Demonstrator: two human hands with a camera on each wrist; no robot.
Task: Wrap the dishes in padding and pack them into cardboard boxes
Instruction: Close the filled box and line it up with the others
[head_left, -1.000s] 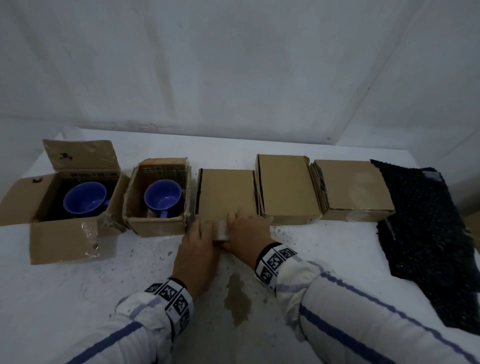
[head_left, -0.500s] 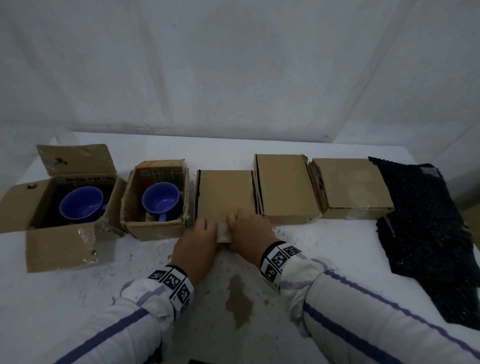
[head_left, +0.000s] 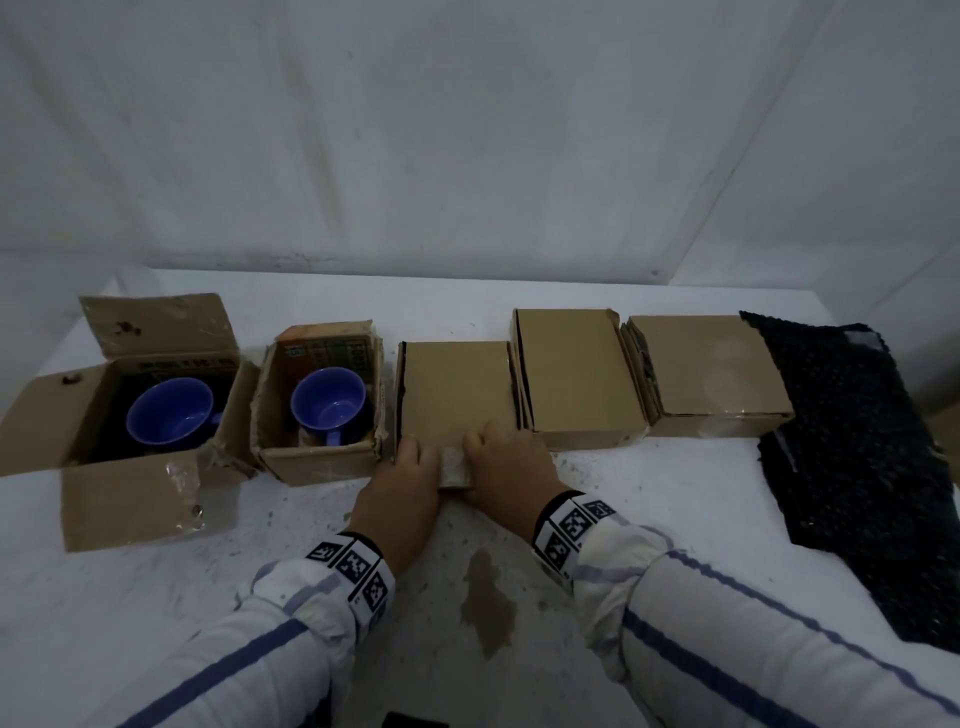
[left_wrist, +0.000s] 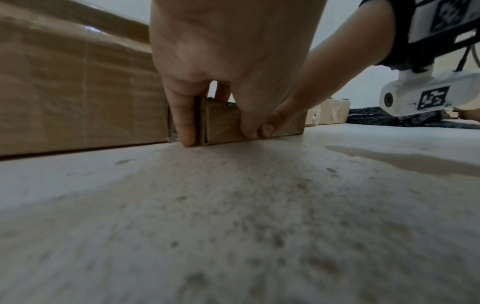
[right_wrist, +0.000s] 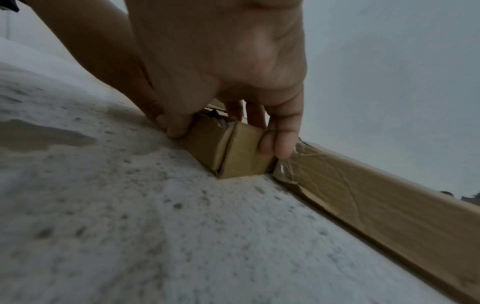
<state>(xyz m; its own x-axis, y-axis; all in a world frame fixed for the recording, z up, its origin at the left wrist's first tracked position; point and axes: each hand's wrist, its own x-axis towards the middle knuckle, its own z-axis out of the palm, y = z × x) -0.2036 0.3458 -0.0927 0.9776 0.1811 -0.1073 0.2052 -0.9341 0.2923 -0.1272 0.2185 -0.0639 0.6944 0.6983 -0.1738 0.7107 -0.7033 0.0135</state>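
Observation:
Five cardboard boxes stand in a row on the white table (head_left: 156, 623). The two left ones are open: the large box (head_left: 130, 499) holds a blue cup (head_left: 169, 418) and the small box (head_left: 322, 462) holds a blue mug (head_left: 328, 405). The middle box (head_left: 454, 389) is closed. My left hand (head_left: 410, 478) and right hand (head_left: 506, 467) both grip its near end. In the left wrist view my left hand (left_wrist: 215, 131) has a finger down the box's left side and its thumb on the front face. In the right wrist view my right hand (right_wrist: 226, 135) pinches the box (right_wrist: 244, 160) at its right corner.
Two more closed boxes (head_left: 576, 374) (head_left: 706, 369) stand right of the middle one, the nearer one touching it (right_wrist: 376, 195). A sheet of black bubble wrap (head_left: 852, 441) lies at the table's right edge. A brown stain (head_left: 488, 603) marks the table between my forearms.
Both hands have stayed on the near end of the middle box. Only the head view has shifted slightly.

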